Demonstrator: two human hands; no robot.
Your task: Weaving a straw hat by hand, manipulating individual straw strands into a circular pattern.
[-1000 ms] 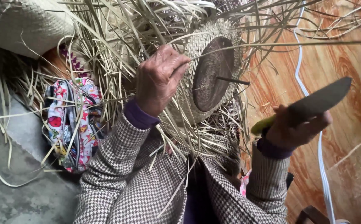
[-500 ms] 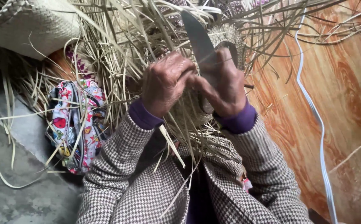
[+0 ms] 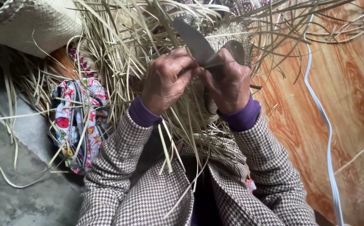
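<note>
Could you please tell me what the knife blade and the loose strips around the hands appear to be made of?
The knife blade looks like dull grey metal, flat and smooth-edged, matt and without shine. The strips look like dried plant fibre, perhaps palm leaf or straw: pale tan, thin, flat, bending freely. The right hand holds the knife; the left hand grips strips.

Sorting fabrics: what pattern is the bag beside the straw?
Colourful cartoon print on white bag, head view.

- Knife blade (image 3: 196, 42): dull grey, at 12 o'clock above the hands
- Straw strands (image 3: 119, 50): pale yellow-green and tan
- Woven basket (image 3: 39, 25), at 10 o'clock: cream, tight plaited weave
- Jacket sleeves (image 3: 148, 184): brown and white houndstooth
- Cuffs (image 3: 142, 115): purple
- Cloth bag (image 3: 79, 121), at 9 o'clock: white with red, blue and yellow print
- Floor (image 3: 349, 83), at 3 o'clock: orange wood grain
- Strap (image 3: 322, 121): white
</note>
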